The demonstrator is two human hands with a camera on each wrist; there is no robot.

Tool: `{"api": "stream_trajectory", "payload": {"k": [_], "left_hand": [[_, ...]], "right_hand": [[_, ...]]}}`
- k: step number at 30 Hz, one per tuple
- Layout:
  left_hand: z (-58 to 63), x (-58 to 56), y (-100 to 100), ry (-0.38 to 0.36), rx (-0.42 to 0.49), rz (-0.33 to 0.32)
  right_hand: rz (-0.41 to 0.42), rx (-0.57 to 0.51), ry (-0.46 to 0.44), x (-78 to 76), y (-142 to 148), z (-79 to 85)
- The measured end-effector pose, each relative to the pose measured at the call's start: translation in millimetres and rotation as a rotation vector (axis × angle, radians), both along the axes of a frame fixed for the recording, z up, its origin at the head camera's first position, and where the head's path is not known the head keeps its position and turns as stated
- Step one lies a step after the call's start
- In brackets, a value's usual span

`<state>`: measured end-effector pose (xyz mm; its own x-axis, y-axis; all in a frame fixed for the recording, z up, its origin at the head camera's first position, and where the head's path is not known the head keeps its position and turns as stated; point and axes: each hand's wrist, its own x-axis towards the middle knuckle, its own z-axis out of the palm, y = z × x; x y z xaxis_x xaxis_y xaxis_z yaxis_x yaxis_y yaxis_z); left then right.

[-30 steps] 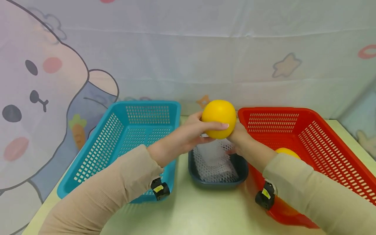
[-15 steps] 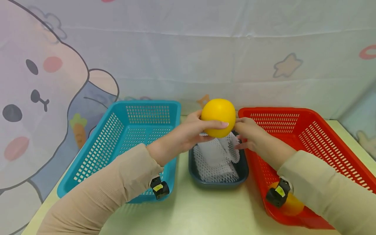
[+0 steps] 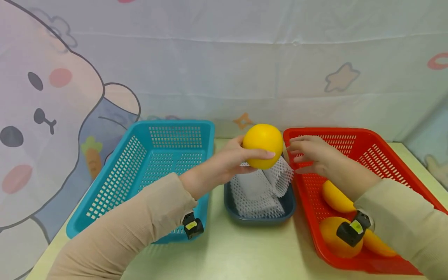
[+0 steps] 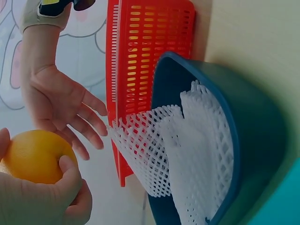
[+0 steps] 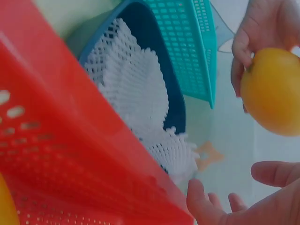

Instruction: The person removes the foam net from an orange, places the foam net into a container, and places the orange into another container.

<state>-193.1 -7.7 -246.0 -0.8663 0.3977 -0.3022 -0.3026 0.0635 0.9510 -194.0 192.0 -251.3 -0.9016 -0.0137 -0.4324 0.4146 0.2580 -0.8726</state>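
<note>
My left hand (image 3: 233, 159) grips a round yellow orange (image 3: 263, 146) above the dark blue bin, with the thumb across its near side. A dimple at the fruit's end shows in the left wrist view, close to the fingertips. My right hand (image 3: 316, 157) holds nothing; its fingers are spread over the near-left wall of the red basket, a short way right of the orange. White foam net sleeves (image 3: 257, 190) lie in the dark blue bin (image 3: 260, 220). One sleeve (image 4: 145, 145) sticks up over the bin's rim towards the right hand's fingertips.
At left stands a blue perforated basket (image 3: 140, 124). The red perforated basket (image 3: 325, 131) at right holds several yellow fruits, among them a round one (image 3: 337, 235) and a longer one (image 3: 337, 196). Behind hangs a printed cloth (image 3: 224, 77).
My right hand has drawn back to the right, away from the orange and the foam nets, and its fingers have spread. One foam sleeve now stands further right. The left hand still holds the orange.
</note>
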Motion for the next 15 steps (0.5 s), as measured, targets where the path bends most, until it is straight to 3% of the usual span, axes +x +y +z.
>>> {"api": "stream_trajectory", "payload": {"k": [6,15], "left_hand": [[-0.4,0.8,1.3,0.019,-0.018,-0.005],[-1.4,2.3,3.8,0.028,-0.001,-0.032]], "right_hand": [[0.031,-0.052,-0.006,-3.2,21.7,3.2],[0.101,0.020,0.019,-6.0,76.3,2.4]]}}
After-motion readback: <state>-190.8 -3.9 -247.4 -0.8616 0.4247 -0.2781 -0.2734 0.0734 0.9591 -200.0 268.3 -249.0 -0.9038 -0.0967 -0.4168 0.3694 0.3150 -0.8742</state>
